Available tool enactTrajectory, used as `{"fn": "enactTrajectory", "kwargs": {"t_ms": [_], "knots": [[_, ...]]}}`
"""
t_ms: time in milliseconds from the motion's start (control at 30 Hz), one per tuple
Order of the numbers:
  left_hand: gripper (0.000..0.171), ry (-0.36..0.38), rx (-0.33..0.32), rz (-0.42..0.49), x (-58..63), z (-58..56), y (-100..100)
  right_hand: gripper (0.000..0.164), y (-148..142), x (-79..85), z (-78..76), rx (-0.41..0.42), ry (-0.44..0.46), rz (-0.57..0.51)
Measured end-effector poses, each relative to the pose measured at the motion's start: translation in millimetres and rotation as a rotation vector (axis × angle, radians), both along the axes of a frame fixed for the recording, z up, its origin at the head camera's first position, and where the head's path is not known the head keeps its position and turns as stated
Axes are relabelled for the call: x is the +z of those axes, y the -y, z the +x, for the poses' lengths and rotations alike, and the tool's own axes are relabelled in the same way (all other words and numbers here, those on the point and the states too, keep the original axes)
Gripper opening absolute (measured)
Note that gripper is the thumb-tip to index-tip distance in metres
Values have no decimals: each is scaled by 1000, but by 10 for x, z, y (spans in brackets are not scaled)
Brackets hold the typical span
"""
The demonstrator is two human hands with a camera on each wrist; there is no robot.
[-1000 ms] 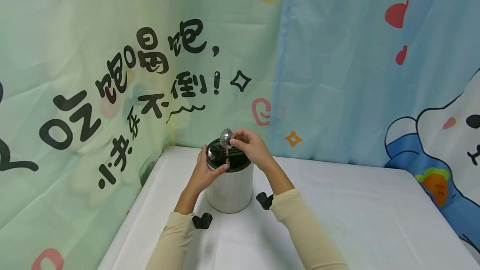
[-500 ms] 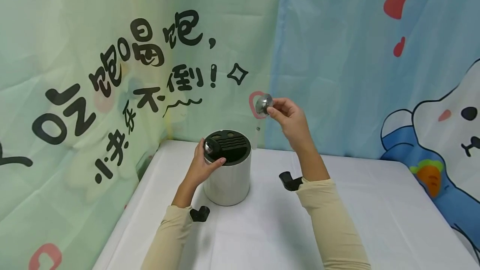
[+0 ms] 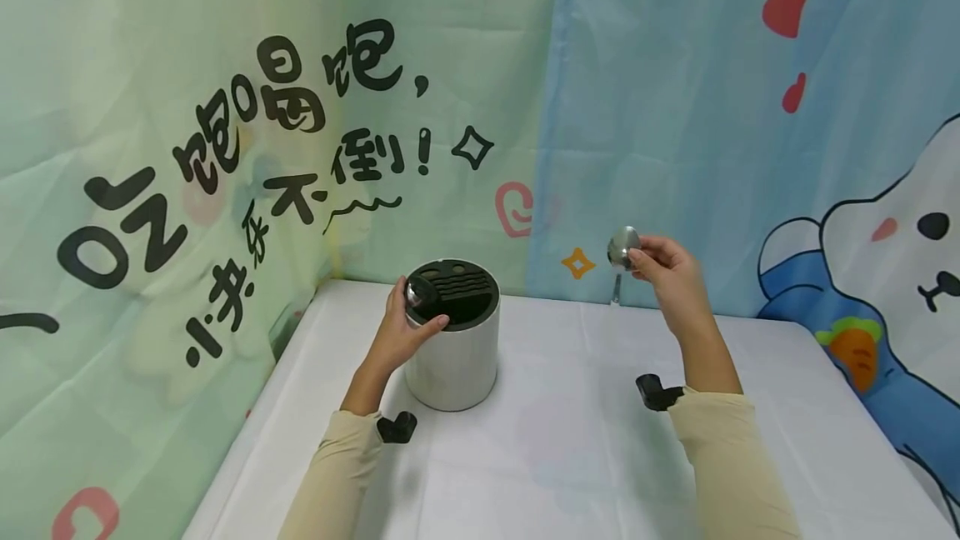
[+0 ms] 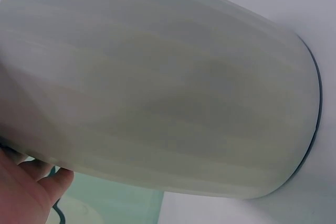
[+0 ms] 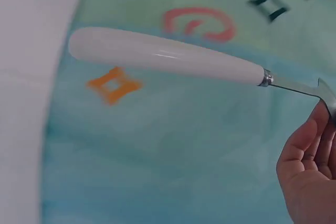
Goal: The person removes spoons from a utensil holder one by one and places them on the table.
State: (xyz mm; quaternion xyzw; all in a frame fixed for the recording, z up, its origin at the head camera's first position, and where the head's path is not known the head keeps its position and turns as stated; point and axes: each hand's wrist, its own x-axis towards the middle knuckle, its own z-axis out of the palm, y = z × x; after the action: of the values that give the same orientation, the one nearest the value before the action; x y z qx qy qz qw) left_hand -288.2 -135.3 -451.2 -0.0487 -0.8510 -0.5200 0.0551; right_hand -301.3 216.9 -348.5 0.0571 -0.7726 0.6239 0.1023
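Note:
In the head view my right hand point(image 3: 672, 282) pinches a spoon point(image 3: 622, 247) by its shiny metal bowl, up in the air. The spoon's white handle point(image 5: 168, 56) stretches across the right wrist view, joined to the bowl by a thin metal neck. My left hand point(image 3: 396, 336) grips the upper left side of a white cylindrical utensil holder point(image 3: 453, 369), its thumb at the front of the rim. Slots and holes mark the holder's black top point(image 3: 468, 290). A shiny, rounded metal piece point(image 3: 417, 293) shows at the top's left edge. The holder's pale wall point(image 4: 173, 87) fills most of the left wrist view.
The utensil holder stands upright on a table with a white cloth point(image 3: 540, 440). Printed curtains point(image 3: 675, 107) hang behind and along the left side. A black wrist mount point(image 3: 658, 392) sits at the right cuff, and another mount point(image 3: 397, 427) at the left.
My right hand has lifted the spoon up from the utensil holder and carried it right, lowering slightly in the last half second. My left hand stays on the holder. The view has shifted slightly.

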Motion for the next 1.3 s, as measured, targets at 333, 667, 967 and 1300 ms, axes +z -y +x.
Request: {"fn": "enactTrajectory", "kwargs": {"t_ms": [333,667,967,1300], "knots": [[105,16,9,-3,17,22,50,50,-962,-1316,-277,-165,343,84],[107,19,14,8,16,-17,66,50,-680,-1356,98,-104,529,167],[106,34,15,11,-23,-32,35,40,-675,-1603,122,-107,517,219],[107,32,19,-1,-19,-28,26,34,-655,-1856,89,-143,546,359]]}}
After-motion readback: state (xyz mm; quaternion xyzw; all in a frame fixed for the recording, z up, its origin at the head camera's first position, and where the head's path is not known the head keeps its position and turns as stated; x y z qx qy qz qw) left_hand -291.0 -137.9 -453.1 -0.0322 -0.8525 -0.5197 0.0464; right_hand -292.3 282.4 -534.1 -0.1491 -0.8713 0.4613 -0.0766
